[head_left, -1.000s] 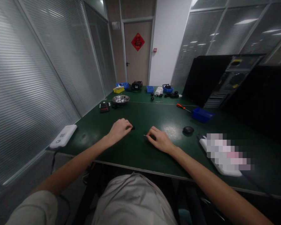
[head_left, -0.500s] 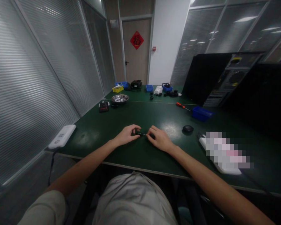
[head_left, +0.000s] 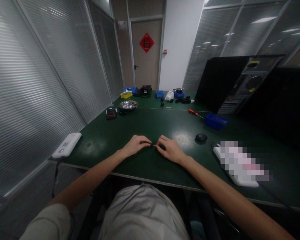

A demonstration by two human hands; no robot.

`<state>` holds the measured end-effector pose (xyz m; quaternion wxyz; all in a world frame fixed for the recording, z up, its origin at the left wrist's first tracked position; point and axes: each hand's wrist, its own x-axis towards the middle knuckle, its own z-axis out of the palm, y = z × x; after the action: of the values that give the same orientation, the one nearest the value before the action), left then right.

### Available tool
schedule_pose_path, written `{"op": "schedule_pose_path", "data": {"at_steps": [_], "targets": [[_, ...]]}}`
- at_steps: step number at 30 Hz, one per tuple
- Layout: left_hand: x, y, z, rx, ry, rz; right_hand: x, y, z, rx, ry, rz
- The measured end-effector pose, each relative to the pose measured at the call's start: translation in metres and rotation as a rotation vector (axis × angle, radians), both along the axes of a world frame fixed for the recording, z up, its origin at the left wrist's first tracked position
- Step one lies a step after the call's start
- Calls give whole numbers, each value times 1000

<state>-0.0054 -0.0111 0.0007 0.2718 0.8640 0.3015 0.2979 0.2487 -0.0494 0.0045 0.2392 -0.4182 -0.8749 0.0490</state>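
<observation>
Over the front middle of the green table [head_left: 155, 125], my two hands are close together. My left hand [head_left: 135, 145] is closed, thumb and fingers pinching a small dark piece [head_left: 151, 145] mostly hidden by them. A thin, light metal rod [head_left: 154, 145] bridges the narrow gap between the hands. My right hand [head_left: 171, 149] is closed with its fingertips on the rod's other end, and something dark shows within its curled fingers. The kinds of these small parts are too small to make out.
A round black object [head_left: 201, 137] and a blue bin [head_left: 216, 121] are to the right, with an orange-handled screwdriver [head_left: 196, 113] beside the bin. A white device [head_left: 67, 145] sits at the left edge. A metal bowl [head_left: 128, 105] and a black box [head_left: 111, 113] stand farther back.
My left fingers have closed over the small dark piece, which shows less now. The right fingers have shifted slightly, and a dark shape now shows within them.
</observation>
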Motion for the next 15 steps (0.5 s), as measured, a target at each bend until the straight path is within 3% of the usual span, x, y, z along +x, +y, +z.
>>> {"op": "schedule_pose_path", "data": {"at_steps": [8,15], "targets": [[2,1,-4,-107,-74,61,0,0,0,-26,80,53],[3,-3,1,-31,-11,27,-1,-1,1,2,-35,40]]}}
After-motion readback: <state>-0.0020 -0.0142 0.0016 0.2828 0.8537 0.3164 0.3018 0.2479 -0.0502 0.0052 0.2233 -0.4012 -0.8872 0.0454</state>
